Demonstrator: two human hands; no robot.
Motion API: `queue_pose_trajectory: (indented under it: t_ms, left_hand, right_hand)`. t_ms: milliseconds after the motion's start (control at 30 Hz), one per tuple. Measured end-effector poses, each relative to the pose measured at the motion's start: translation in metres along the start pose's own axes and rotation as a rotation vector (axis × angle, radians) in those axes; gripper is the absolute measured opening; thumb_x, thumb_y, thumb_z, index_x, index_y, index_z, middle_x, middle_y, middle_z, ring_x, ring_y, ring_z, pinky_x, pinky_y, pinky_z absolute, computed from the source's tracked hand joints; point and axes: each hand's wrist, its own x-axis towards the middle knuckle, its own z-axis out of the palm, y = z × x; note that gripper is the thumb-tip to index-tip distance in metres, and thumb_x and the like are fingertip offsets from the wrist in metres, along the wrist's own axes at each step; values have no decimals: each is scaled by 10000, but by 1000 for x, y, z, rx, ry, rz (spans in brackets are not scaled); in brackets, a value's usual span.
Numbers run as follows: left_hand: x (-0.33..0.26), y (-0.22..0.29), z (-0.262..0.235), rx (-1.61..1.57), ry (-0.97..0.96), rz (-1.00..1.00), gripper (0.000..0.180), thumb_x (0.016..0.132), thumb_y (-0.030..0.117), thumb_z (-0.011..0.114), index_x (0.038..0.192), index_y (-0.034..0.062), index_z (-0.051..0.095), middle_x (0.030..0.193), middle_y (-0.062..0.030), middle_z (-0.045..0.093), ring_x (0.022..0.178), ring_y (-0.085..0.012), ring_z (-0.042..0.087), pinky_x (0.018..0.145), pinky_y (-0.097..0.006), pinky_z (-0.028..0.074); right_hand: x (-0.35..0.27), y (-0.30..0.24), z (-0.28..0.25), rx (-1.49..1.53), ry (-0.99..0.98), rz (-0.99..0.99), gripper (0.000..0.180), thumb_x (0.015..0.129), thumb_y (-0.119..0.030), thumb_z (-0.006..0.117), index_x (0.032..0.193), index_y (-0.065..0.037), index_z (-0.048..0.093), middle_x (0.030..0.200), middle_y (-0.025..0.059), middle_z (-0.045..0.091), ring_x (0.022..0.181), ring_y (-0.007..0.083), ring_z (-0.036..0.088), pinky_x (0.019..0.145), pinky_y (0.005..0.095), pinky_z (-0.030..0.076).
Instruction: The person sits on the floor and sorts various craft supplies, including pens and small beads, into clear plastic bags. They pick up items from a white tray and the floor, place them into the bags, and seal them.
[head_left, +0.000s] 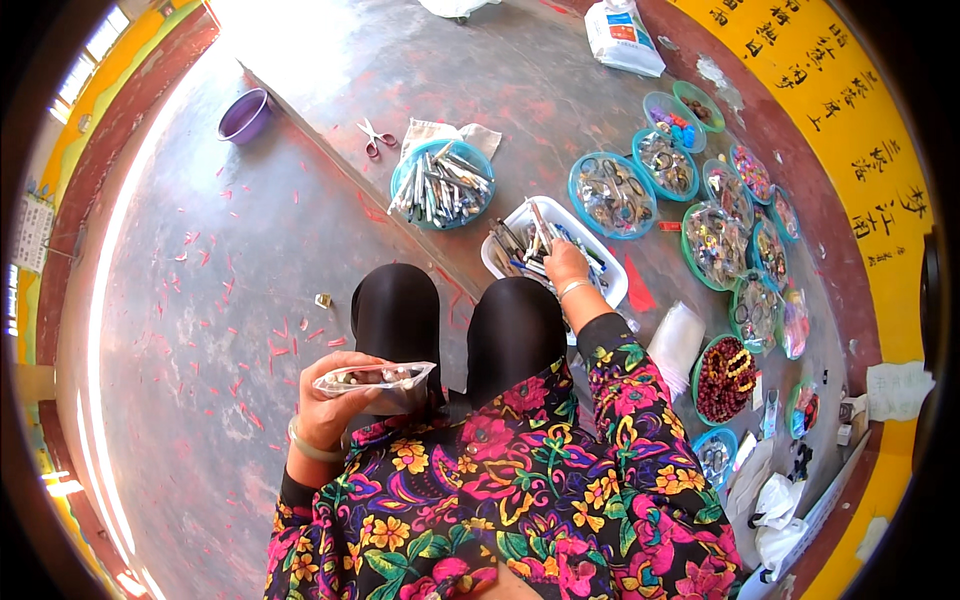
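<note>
My left hand (325, 405), with a bangle at its wrist, grips a clear plastic bag (400, 392) by my knee. Several small things lie inside the bag, their ends showing at its mouth; their kind is too small to tell. Over a white plastic basket (611, 300) in front of my right knee is my right hand (567, 264). Its fingers are closed on a slim pen (541, 226) that points away from me. Many pens (514, 248) fill the basket, lying at all angles. My fingertips are partly hidden by the hand itself.
A blue round basket of pens (443, 186) stands ahead, with red-handled scissors (372, 142) beside it. Further left is a purple basin (244, 117). Several colourful baskets of small goods, among them a blue one (572, 197), crowd the right. A white sack (625, 38) stands far off.
</note>
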Motion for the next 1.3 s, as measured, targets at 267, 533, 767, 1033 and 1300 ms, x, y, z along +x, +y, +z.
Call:
queue_pose_trajectory:
  t_ms: [267,533,767,1033,1300]
  left_hand:
    - [5,5,4,-6,33,-35,275,750,-39,657,1010,-64,570,1009,-208,648,967,-261,630,872,-348,488]
    - [7,2,3,0,12,-44,280,749,-38,661,1016,-55,575,1005,-197,651,960,-253,631,859,-336,492]
    - [2,-2,2,16,-1,13,278,752,-26,663,1015,-62,582,999,-187,654,944,-240,635,847,-332,497]
    - [-3,3,7,51,-98,54,292,767,-24,652,1044,-71,571,1026,-195,647,975,-252,629,881,-346,483]
    - [-5,-5,8,-21,-156,63,302,767,-53,644,1059,-60,569,1039,-179,644,994,-229,618,885,-339,483]
  right_hand:
    - [10,-13,12,60,35,181,281,788,-141,548,1048,-76,461,908,193,647,845,387,625,741,484,479]
    - [-10,11,8,159,17,97,213,694,-106,566,903,-72,586,856,192,648,848,379,615,749,437,476]
    - [-48,31,-11,333,25,76,217,691,-180,644,873,-63,646,791,163,658,767,311,640,705,377,491]
    - [-111,45,-55,1276,133,275,182,808,-62,610,979,-4,628,768,33,644,653,96,602,589,205,445]
    - [-160,12,-121,1900,78,115,141,852,-111,633,965,-28,612,717,49,621,620,145,601,571,241,477]
